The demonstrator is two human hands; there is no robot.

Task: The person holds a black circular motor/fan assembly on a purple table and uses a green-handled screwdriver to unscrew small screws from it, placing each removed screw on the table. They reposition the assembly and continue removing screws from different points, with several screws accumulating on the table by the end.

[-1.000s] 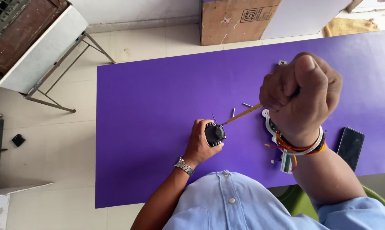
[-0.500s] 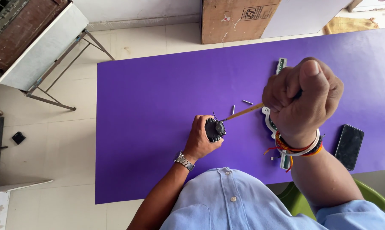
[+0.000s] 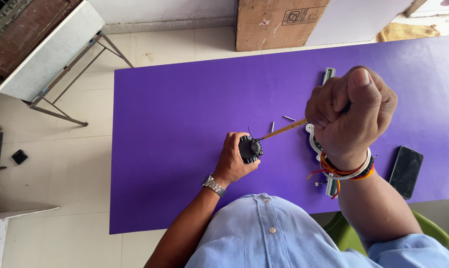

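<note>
Purple sheeting covers the worktop [image 3: 185,109]. Left-hand fingers [image 3: 234,144] are curled shut around a small black round motor [image 3: 250,149], pinning it to the sheet at lower centre of the frame. The right hand [image 3: 348,114], at right of centre and close to the lens, is clenched in a fist on the handle of a screwdriver [image 3: 284,130], whose yellowish shaft slants down-left with its tip touching the motor's top. The step in hand appears to be turning a screw in the motor; the next move likely calls for keeping the tip seated while the left hand holds the motor steady. Two small screws [image 3: 279,122] lie loose just above the shaft. A white plastic part [image 3: 315,144] sits partly hidden under the right wrist. A dark phone [image 3: 406,171] lies at right. The brown cardboard box [image 3: 279,22] at top shows no contents.
</note>
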